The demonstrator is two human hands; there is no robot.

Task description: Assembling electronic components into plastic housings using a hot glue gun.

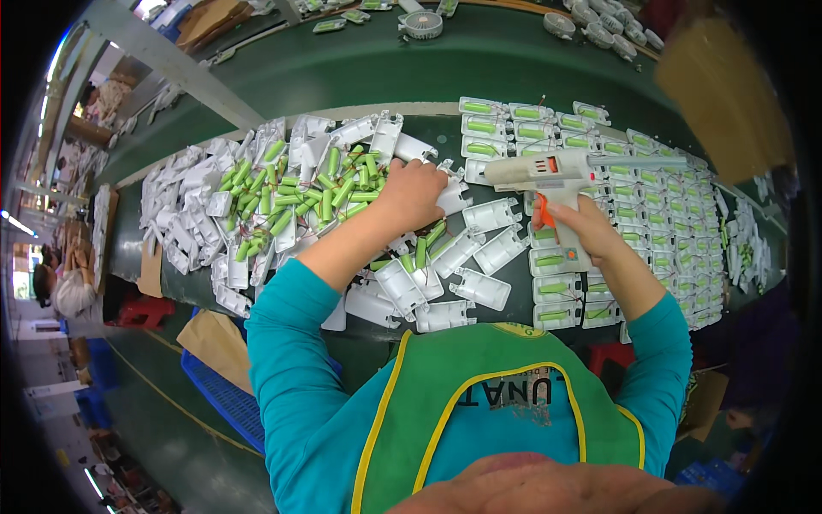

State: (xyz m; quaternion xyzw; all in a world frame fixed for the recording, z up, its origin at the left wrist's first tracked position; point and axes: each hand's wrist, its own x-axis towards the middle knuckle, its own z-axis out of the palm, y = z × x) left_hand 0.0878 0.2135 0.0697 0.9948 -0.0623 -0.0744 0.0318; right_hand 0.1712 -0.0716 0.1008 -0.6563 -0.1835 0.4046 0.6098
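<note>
My right hand [582, 224] is wrapped round the grip of a white hot glue gun [548, 171], fingers at its orange trigger. The gun's nozzle points left, and a pale glue stick [642, 161] sticks out of its rear. My left hand [413, 195] has its fingers bent down over a white plastic shell [454, 195] at the right edge of the loose heap; its fingertips are partly hidden. Beside it lies a pile of green cylindrical batteries [330, 193] with thin wires. Loose white shells [482, 289] lie between my hands.
Rows of white shells with green batteries set in them [655, 227] cover the right of the green bench. A heap of white shells [184, 206] fills the left. Small round fans [421, 25] lie across the far belt [360, 77]. A blue crate [224, 396] stands below, left.
</note>
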